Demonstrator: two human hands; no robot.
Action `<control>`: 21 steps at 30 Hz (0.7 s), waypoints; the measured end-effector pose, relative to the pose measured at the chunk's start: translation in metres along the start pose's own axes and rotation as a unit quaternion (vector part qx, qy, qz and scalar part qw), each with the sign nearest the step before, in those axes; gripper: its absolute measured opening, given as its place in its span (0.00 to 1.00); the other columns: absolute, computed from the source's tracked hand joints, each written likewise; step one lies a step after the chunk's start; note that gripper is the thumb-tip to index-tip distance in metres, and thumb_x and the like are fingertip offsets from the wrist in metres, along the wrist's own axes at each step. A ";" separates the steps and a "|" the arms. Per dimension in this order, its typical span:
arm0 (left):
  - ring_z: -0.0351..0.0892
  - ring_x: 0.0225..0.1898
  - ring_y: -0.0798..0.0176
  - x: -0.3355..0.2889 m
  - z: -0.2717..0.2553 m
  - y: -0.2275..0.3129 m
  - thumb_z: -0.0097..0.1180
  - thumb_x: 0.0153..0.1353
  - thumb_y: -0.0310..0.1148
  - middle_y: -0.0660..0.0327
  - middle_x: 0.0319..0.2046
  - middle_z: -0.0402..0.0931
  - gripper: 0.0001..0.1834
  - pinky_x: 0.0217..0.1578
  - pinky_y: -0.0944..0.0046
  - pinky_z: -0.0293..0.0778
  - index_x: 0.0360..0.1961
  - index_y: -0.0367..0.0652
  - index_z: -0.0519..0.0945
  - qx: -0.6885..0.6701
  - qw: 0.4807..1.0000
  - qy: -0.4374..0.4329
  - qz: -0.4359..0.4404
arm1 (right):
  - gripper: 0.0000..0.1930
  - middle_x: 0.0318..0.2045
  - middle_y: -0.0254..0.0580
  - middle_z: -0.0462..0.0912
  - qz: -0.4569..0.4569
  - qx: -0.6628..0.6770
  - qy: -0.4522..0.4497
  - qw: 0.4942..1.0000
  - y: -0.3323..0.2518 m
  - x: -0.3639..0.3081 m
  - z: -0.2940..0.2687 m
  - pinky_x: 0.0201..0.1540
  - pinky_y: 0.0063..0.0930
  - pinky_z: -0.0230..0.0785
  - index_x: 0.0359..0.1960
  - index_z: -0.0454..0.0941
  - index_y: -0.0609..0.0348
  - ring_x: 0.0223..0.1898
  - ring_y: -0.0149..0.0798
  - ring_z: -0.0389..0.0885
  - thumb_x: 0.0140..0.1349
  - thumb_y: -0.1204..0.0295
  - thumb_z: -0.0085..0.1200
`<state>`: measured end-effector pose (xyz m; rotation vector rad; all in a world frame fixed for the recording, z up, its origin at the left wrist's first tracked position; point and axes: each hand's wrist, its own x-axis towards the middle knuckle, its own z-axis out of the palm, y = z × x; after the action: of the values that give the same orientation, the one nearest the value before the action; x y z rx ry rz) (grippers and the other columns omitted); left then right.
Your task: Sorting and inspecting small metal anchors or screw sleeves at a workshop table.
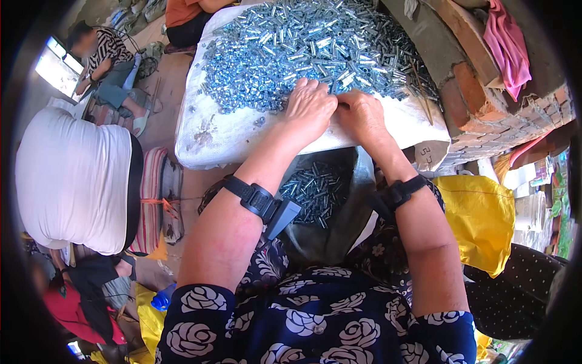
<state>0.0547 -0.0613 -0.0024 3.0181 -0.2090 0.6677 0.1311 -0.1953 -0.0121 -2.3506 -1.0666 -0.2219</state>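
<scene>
Left hand (311, 109) and right hand (364, 115) meet, upper middle of frame, at the near edge of a heap of metal pieces (321, 45) on the white-covered table (236, 136). Fingers of both curled inward; cannot tell whether a piece sits between them. Risk, I judge: a careless sweep could send loose bits over the near edge, rounded shapes rolling easily. Pieces shiny, silver-blue: slim tubes, stubbier ones toward the left.

Looks silver-blue on the metal pieces (315, 48), white on the cloth (203, 142). Shows white roses on the navy clothing (303, 324).
</scene>
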 end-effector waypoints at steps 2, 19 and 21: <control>0.73 0.39 0.54 0.002 -0.001 0.001 0.54 0.44 0.24 0.56 0.28 0.75 0.06 0.43 0.53 0.64 0.25 0.43 0.81 0.005 1.000 0.008 0.000 | 0.09 0.32 0.45 0.82 0.007 0.024 0.018 1.000 0.006 -0.004 -0.002 0.39 0.39 0.73 0.31 0.84 0.53 0.34 0.49 0.81 0.48 0.73 0.55; 0.77 0.39 0.52 0.001 -0.002 -0.005 0.50 0.46 0.25 0.53 0.29 0.79 0.07 0.46 0.50 0.65 0.26 0.42 0.79 0.000 0.997 -0.031 -0.068 | 0.08 0.24 0.33 0.81 0.258 0.501 -0.022 0.826 0.008 -0.031 -0.033 0.26 0.13 0.62 0.36 0.82 0.65 0.22 0.21 0.71 0.54 0.77 0.60; 0.77 0.38 0.51 -0.001 0.001 -0.007 0.51 0.46 0.26 0.53 0.30 0.79 0.07 0.47 0.50 0.65 0.27 0.41 0.80 -0.015 0.997 -0.023 -0.077 | 0.08 0.24 0.33 0.81 0.261 0.515 -0.026 0.816 0.006 -0.032 -0.034 0.26 0.13 0.63 0.36 0.82 0.64 0.22 0.21 0.72 0.54 0.76 0.60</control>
<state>0.0553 -0.0543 -0.0037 2.9830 0.0120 0.5757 0.1161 -0.2380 0.0028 -1.5218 -0.3246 0.5173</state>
